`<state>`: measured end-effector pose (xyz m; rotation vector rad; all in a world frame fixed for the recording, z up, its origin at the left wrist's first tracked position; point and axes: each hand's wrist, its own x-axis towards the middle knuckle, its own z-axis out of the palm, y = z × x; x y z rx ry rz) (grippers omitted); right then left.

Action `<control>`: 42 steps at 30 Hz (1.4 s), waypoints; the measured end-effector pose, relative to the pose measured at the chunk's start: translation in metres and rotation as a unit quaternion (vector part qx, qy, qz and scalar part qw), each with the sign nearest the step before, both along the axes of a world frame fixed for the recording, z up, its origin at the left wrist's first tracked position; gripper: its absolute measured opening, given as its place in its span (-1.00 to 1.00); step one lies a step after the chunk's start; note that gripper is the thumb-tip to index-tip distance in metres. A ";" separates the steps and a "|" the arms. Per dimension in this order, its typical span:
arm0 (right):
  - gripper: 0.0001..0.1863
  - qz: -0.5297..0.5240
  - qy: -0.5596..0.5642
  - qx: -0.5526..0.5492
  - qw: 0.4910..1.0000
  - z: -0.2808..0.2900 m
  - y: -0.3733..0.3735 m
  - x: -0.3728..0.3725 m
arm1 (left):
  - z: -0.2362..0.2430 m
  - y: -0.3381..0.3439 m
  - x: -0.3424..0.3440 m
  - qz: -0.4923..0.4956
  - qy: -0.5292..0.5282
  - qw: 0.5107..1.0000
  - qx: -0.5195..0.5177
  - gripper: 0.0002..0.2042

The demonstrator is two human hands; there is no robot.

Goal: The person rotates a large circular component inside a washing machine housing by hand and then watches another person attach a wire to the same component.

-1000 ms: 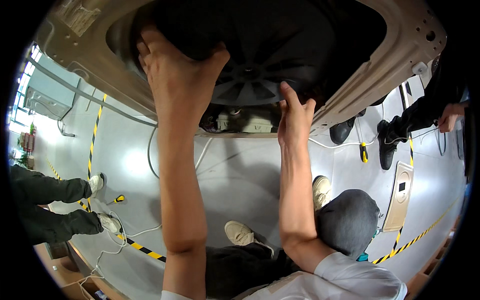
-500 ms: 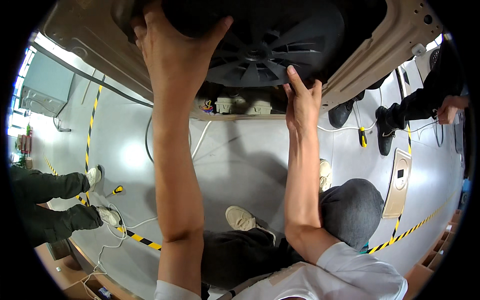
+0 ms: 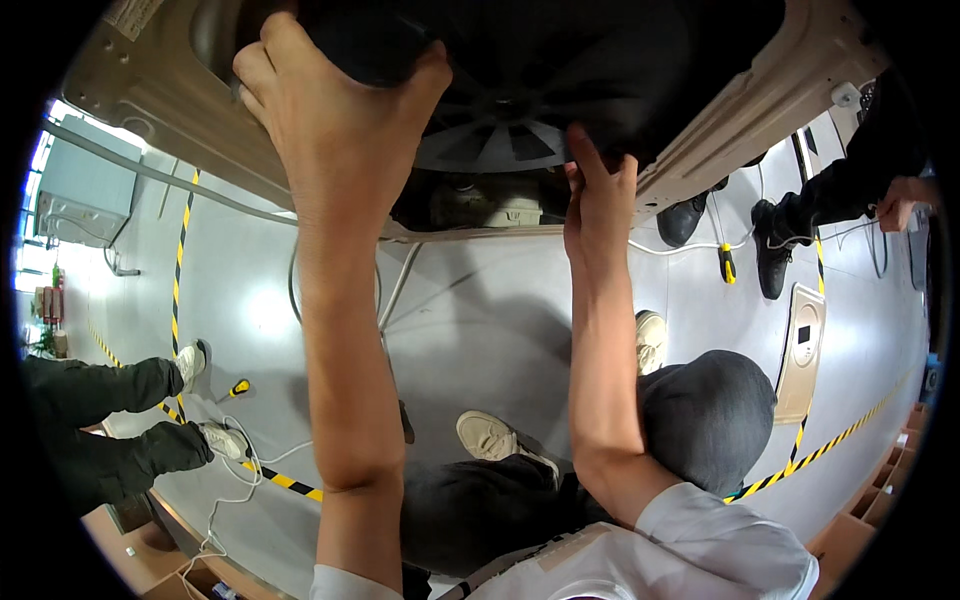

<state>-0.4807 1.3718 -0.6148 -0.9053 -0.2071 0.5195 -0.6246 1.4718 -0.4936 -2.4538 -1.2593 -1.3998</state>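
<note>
Above me is a beige metal appliance housing (image 3: 170, 155) with a dark open cavity. A large black spoked wheel (image 3: 510, 145) with a central hub sits in that cavity, its upper part lost in shadow. My left hand (image 3: 340, 130) grips a dark rounded part at the wheel's upper left, thumb on its face and fingers curled over the far side. At the lower right rim, my right hand (image 3: 600, 200) pinches the wheel, thumb in front and fingers underneath, partly hidden. Below the wheel is a pale boxy component (image 3: 485, 207) inside the housing.
A grey hose (image 3: 160, 178) runs beside the housing. Yellow-black screwdrivers lie left (image 3: 238, 388) and right (image 3: 727, 265). Other people's legs stand at left (image 3: 130, 415) and right (image 3: 810, 225). A beige panel (image 3: 800, 355) lies at right. White cables (image 3: 245, 480) cross the floor.
My left hand has shifted slightly left, its fingers further around the dark part. My right hand stays at the rim, slightly higher. The housing and hose sit a little differently in view, and the wheel looks darker.
</note>
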 end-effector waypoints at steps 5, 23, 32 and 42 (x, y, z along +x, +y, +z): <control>-0.72 -0.003 0.004 0.029 1.000 0.003 0.001 0.000 | 0.001 -0.001 0.001 -0.010 -0.006 1.000 -0.009 -0.16; -0.50 -0.029 0.061 -0.010 0.998 0.021 0.000 -0.006 | -0.005 0.007 0.004 -0.072 -0.095 0.991 -0.058 -0.15; -0.34 -0.100 0.107 -0.050 0.988 0.035 0.021 0.000 | -0.005 0.009 0.009 -0.195 -0.296 0.905 -0.235 -0.17; -0.15 0.002 0.043 0.043 0.998 0.032 0.016 0.009 | -0.001 0.017 0.002 -0.140 -0.347 0.890 -0.259 -0.52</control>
